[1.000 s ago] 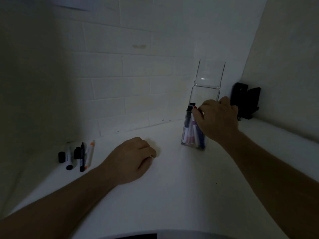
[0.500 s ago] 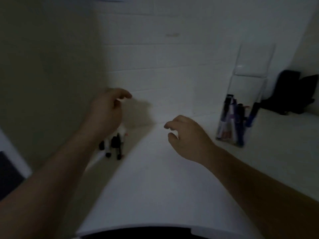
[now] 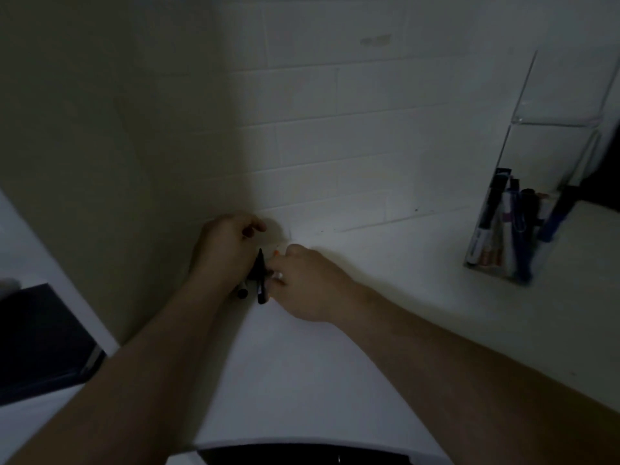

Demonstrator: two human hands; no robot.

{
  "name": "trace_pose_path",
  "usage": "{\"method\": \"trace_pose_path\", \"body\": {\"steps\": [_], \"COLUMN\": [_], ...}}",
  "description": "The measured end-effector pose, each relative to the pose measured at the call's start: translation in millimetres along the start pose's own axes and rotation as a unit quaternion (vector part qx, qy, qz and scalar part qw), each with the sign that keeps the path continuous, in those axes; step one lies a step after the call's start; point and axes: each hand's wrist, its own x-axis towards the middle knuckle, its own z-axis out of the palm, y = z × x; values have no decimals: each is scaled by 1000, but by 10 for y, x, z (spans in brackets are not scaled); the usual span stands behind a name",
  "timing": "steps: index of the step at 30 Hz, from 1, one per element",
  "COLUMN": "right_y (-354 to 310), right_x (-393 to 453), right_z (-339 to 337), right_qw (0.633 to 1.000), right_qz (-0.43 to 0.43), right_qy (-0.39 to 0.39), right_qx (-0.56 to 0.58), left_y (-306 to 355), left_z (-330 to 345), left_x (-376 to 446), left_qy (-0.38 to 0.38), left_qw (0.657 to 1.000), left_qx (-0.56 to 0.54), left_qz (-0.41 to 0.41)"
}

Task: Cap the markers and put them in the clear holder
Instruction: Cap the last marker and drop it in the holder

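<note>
Both hands meet over the loose markers by the left wall corner. My left hand (image 3: 224, 251) pinches a small black cap (image 3: 249, 231) between thumb and fingertip. My right hand (image 3: 303, 285) curls its fingers round a white marker whose orange tip (image 3: 275, 252) pokes out past the knuckles. A black marker (image 3: 261, 280) lies between the two hands, and another marker end (image 3: 242, 292) shows below my left hand. The clear holder (image 3: 536, 135) stands far right with several capped markers (image 3: 510, 229) inside.
A white tiled wall runs behind the counter (image 3: 369, 330), and a plain wall closes the left side. A dark flat object (image 3: 37, 340) lies lower left beyond the counter edge. Something black (image 3: 604, 182) sits behind the holder.
My right hand left the holder and swung left to the loose markers. My left hand lifted off the counter, reached the same pile and took up a cap. The view turned left.
</note>
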Motion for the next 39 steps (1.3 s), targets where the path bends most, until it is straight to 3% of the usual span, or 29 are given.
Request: {"method": "trace_pose_path", "body": {"steps": [6,9,13,16,21,24,26,29,39], "right_y": [232,422,737,884,983,959,944,978,941], "right_x": [-72,-213,-519,-702,-827,-846,-841,-804,-809], "right_z": [-129,-389,-597,-541,-549,-553,-534,-510,-498], "right_qw": [992,981,965,968,980,976,972,966,967], "right_qz": [74,131,186,197,172,165,163,157,104], "right_qy": [19,1,-18,14,100,137,146,175,216], "right_qx": [-97,-142,-182,-152,-31,44,87,110,90], "left_y": [41,1,-26,0,82,248,390,559,667], "left_z": [11,10,60,125,240,264,231,188,586], "left_x": [-29,-38,-12,-15,-63,-107,-137,-173,-245], "left_qy": [-67,-87,-115,-120,-137,-72,-36,-62,-95], "left_qw": [997,985,943,923,947,962,977,978,946], "left_qx": [16,146,292,335,195,88,-25,-139,-307], "left_qz": [-24,36,112,149,216,247,210,140,42]}}
